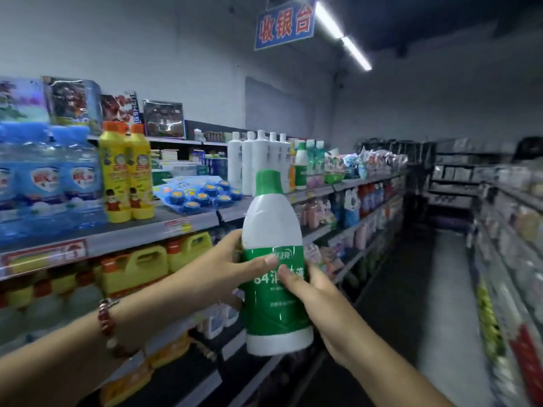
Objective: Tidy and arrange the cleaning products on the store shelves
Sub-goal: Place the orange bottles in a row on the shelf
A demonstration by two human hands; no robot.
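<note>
A white disinfectant bottle (274, 230) with a green cap and green label stands upright in the air in front of the shelves. My left hand (223, 268) grips it from the left, thumb across the label. My right hand (311, 292) grips it from the right, thumb on the label too. Behind it, on the upper shelf (191, 223), stand several tall white bottles (258, 160) and a matching green-capped white bottle (300, 165).
Two yellow dish-soap bottles (127, 171), blue water packs (50, 177) and a flat pack of blue toilet blocks (199, 193) sit on the upper shelf to the left. Yellow jugs (138, 267) fill the shelf below. The aisle floor (426, 289) runs ahead on the right, beside another shelf rack (511, 259).
</note>
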